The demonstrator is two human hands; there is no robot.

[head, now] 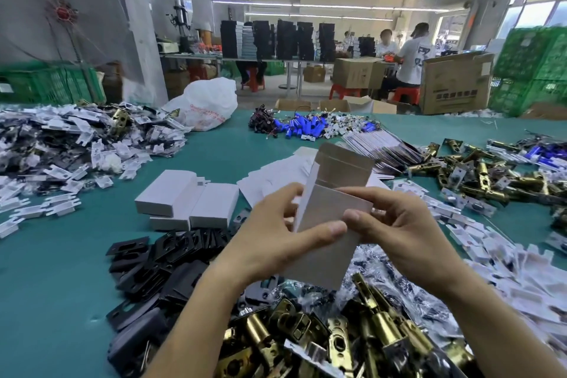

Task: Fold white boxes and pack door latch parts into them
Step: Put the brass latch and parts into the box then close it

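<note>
In the centre of the frame both hands hold a partly folded white box (336, 205) upright above the bench (55, 270). The left hand (276, 233) grips its left edge, fingers curled behind and thumb pressed on the front panel. The right hand (402, 224) pinches the right side, thumb on the front just beside the left thumb. The box's top flap stands open and straight up.

Left of centre, three finished white boxes (187, 196) lie touching one another on the bench, with a heap of black plates (159, 264) just below them. Brass latches (337, 341) in clear wrappers fill the lower middle under the forearms, and more brass latches (478, 175) lie at right. Flat box blanks (276, 175) sit behind the hands. A pile of white plastic pieces (76, 144) covers the left, and blue cells (303, 129) lie at upper centre beside a white bag (205, 104)
</note>
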